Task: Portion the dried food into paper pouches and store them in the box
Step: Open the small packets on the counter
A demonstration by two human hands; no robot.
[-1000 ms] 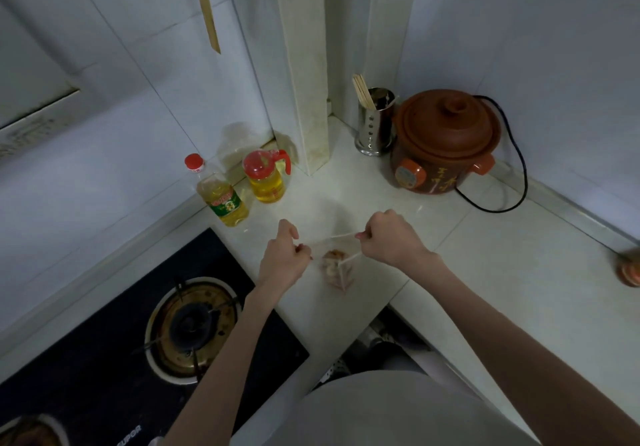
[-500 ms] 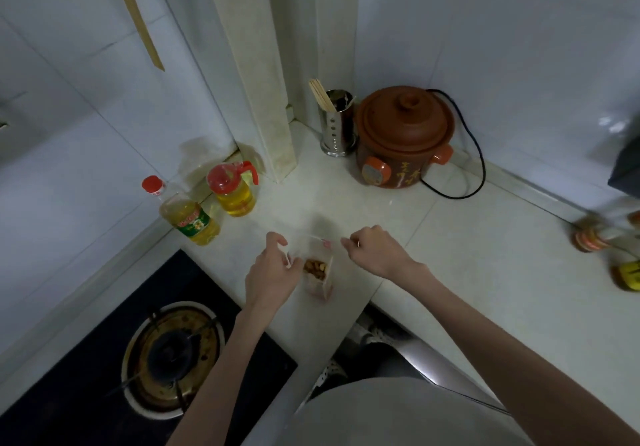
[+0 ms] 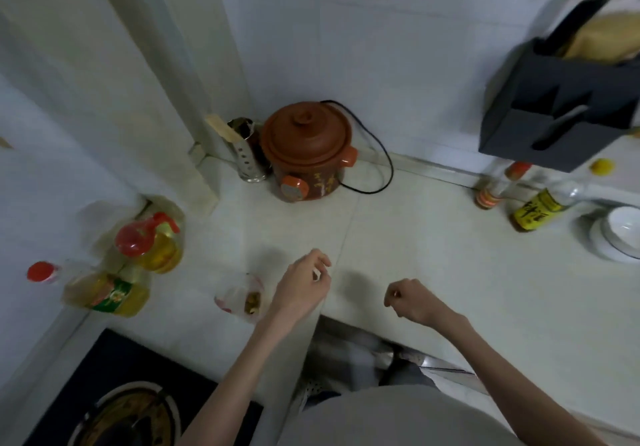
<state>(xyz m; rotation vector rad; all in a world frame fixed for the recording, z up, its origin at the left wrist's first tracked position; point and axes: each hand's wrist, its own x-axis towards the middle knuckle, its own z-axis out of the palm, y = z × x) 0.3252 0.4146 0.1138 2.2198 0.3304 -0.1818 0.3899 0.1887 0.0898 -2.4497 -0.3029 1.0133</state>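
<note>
Left hand [image 3: 302, 286]: centre of frame, fingers loosely curled, holding nothing, just right of the pouch.
Right hand [image 3: 412, 301]: right of centre, curled into a loose fist, apparently holding nothing; whether something tiny sits between the fingertips cannot be told.
Pouch [image 3: 239, 296]: lower left of centre on the worktop [image 3: 433, 244], upright, free of both hands, brown dried food showing inside; top blurred, open or sealed cannot be told.
Box: not in view.
Step in hand, as a judgement: one pouch filled and set down; next, fetching another pouch or the box.
Doing it well: keep the pouch upright, well back from the worktop edge, top closed before storing.
Around: two oil bottles [image 3: 104, 293] at left, just beside the pouch; stove [image 3: 114, 376] at lower left; brown pot [image 3: 306, 149] with cord at upper centre; utensil holder [image 3: 247, 154] beside it; knife block [image 3: 561, 106] at upper right; sauce bottle [image 3: 538, 210] and bowls [image 3: 620, 234] at right.
In the way: oil bottles crowd the pouch's left; stove close below it.
</note>
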